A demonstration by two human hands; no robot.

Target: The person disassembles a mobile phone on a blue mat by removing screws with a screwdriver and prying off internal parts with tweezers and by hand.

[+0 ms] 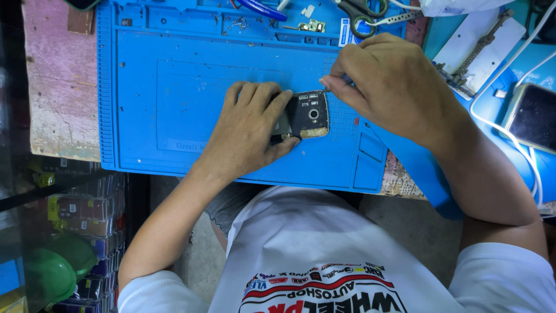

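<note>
- Blue rubber mat [174, 87] spread on worn wooden table [58, 87]; chosen as landmark.
- Near middle of mat, towards its right part: dark opened phone [307, 114], back side up, round camera lens visible.
- Left hand [249, 130] closed around left end of phone, fingers over its top edge, thumb under its lower edge, pressing it down on mat.
- Right hand [388, 81] above right part of mat, fingers pinched together just above top right corner of phone; cannot tell if something thin held between them.
- At top edge of mat: scissors [362, 14], small green circuit board [313, 26].
- Right of mat, well apart: second phone [533, 116] with white cable [509, 136].
</note>
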